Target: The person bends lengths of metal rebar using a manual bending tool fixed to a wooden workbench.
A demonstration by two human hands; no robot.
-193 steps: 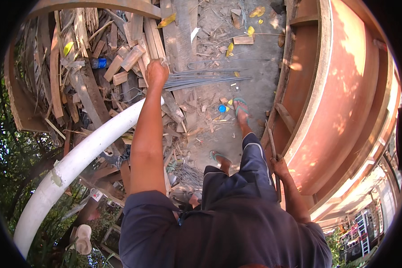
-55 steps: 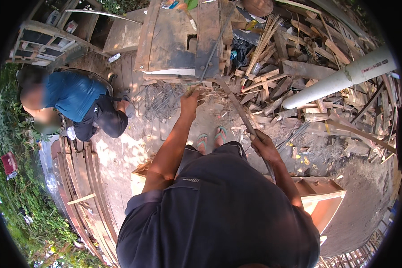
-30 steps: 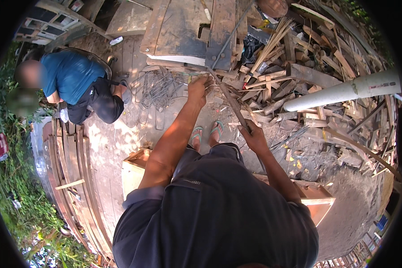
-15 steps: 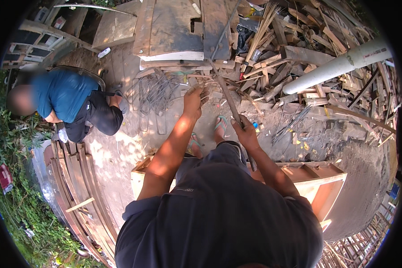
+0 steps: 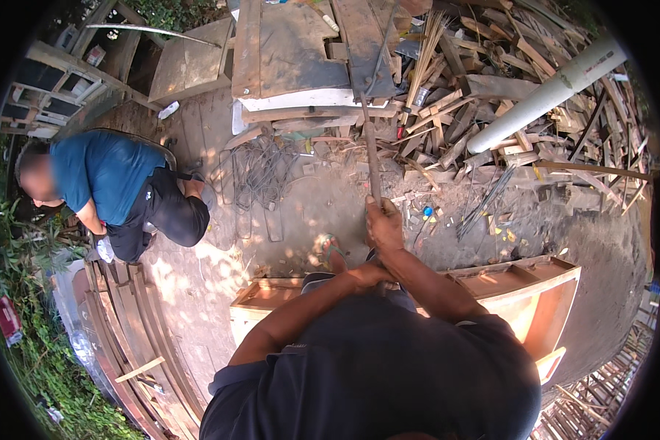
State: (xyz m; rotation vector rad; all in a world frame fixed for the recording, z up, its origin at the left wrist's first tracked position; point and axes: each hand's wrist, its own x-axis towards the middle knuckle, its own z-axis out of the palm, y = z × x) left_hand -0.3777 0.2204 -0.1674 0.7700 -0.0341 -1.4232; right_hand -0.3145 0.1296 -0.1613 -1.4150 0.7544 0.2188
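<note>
A long, brownish metal bar (image 5: 372, 158) points away from me, thin at its far tip and thicker toward my body. My right hand (image 5: 385, 226) is wrapped round its thick part. Close to my body, my left hand (image 5: 371, 273) is closed round the near end of the bar, crossing by my right wrist. The right forearm partly hides its fingers. The bar's far tip meets the front edge of a worn wooden bench (image 5: 290, 66), where a thin dark rod (image 5: 381, 55) lies.
A seated person in a blue shirt (image 5: 110, 172) bends over at the left. Tangled wire (image 5: 260, 172) lies on the ground before the bench. Scrap wood (image 5: 484, 81) and a white pipe (image 5: 546, 99) fill the far right. A wooden frame (image 5: 524, 282) sits behind my legs; planks (image 5: 139, 315) lie left.
My left hand has come down from the open air to the bar's near end. My right hand has moved slightly left and lower, and the bar now points straighter ahead.
</note>
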